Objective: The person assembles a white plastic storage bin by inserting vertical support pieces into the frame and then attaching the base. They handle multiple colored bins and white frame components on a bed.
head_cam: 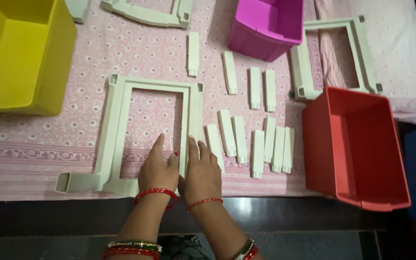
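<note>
A cream plastic rectangular frame (116, 120) lies flat on a pink patterned cloth (73, 139). My left hand (157, 168) rests inside the frame's near right corner, fingers together and flat on the cloth. My right hand (201, 171) lies over the frame's right bar near its lower end, fingers extended. Both wrists wear red bangles. Just right of my right hand lie several short cream plastic bars (246, 137) in two loose rows.
A yellow bin (20, 58) stands at the far left, a magenta bin (268, 26) at the top, a red bin (357, 144) at the right edge. Two more cream frames (333, 58) (150, 13) lie further back. A dark floor runs below the cloth's near edge.
</note>
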